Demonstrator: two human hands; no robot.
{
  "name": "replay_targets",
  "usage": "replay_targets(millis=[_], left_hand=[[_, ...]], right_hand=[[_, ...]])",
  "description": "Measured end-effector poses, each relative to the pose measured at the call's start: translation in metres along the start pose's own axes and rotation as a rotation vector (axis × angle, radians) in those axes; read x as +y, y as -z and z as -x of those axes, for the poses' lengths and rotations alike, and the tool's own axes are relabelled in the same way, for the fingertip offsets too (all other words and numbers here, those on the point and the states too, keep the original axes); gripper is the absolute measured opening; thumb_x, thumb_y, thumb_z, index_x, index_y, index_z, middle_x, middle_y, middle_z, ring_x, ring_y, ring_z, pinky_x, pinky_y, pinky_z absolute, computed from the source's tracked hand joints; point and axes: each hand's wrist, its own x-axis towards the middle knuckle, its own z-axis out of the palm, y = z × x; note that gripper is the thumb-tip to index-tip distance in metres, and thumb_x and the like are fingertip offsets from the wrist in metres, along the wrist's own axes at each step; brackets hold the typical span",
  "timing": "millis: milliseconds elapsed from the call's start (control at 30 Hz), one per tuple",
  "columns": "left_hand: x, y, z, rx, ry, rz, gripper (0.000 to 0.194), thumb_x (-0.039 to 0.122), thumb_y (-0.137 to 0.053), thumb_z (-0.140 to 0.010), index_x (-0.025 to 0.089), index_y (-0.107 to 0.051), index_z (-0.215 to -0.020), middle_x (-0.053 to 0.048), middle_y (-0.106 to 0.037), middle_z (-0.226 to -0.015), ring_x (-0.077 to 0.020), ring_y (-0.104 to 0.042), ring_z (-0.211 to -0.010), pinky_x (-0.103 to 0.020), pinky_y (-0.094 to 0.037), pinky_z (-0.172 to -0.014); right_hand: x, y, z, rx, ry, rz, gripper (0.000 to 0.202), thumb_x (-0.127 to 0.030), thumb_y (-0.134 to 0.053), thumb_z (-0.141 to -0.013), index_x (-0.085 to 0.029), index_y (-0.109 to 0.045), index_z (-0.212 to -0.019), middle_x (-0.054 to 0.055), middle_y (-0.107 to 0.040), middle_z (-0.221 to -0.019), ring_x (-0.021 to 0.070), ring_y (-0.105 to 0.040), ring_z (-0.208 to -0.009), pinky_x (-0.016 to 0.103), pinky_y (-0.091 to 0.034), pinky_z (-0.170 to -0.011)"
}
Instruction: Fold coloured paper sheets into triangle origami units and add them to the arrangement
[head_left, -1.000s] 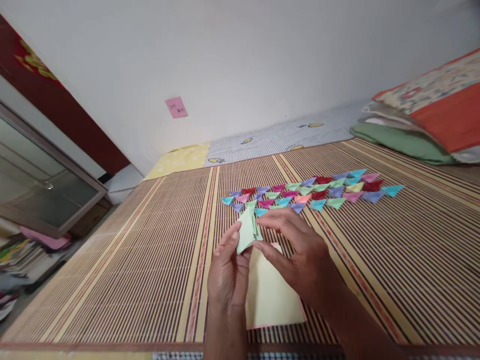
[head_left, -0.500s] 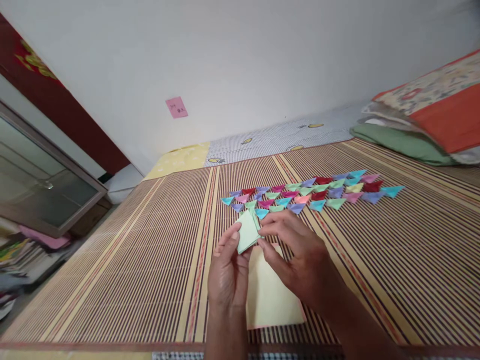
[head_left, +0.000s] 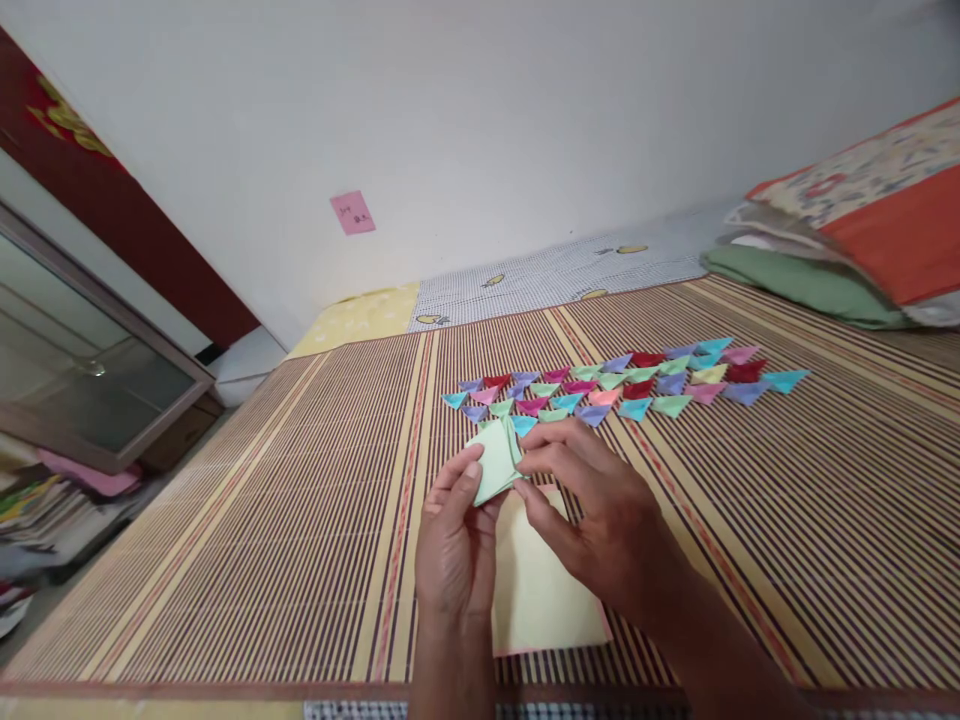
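A folded piece of light green paper (head_left: 496,462) is held up above the striped mat, its layers parted along the right side. My left hand (head_left: 456,530) grips it from the lower left, thumb on the front face. At its right edge, the fingertips of my right hand (head_left: 592,495) are bent and close together, pinching the paper's layers. Under my hands lies a pale yellow sheet (head_left: 544,590) with pink showing along its edges. Beyond the green paper, several small folded paper triangles (head_left: 596,414) in many colours are laid out in slanting rows.
A striped woven mat (head_left: 315,540) covers the bed. Patterned cloth (head_left: 517,290) runs along the wall, where a pink note (head_left: 352,213) is stuck. Folded bedding (head_left: 817,285) is stacked at the far right. A glass-fronted cabinet door (head_left: 82,350) stands at the left.
Both hands stay almost in place. The top left part of the green paper has shifted slightly outward to the left.
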Motion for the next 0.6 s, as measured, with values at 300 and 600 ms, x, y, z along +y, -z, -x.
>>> replay_targets(millis=[300, 600], left_hand=[[-0.0001, 0.001, -0.0009, -0.007, 0.034, 0.019, 0.029, 0.013, -0.092, -0.059, 0.01, -0.081, -0.086, -0.011, -0.079, -0.085, -0.014, -0.073, -0.07, -0.019, -0.059, -0.066], [-0.0003, 0.0012, -0.0006, -0.021, 0.026, -0.022, 0.028, 0.016, -0.093, -0.058, 0.013, -0.081, -0.083, -0.009, -0.08, -0.087, -0.0138, -0.073, -0.073, -0.02, -0.059, -0.071]], right_hand=[[0.0006, 0.0011, -0.0009, -0.02, -0.003, -0.052, 0.009, -0.01, -0.058, -0.092, -0.018, -0.06, -0.095, 0.007, -0.063, -0.104, 0.0194, -0.062, -0.103, 0.033, -0.051, -0.089], [0.0007, 0.0057, 0.0003, -0.043, -0.074, -0.089, 0.014, -0.007, -0.056, -0.089, -0.02, -0.06, -0.095, 0.006, -0.061, -0.109, 0.0188, -0.062, -0.105, 0.032, -0.051, -0.089]])
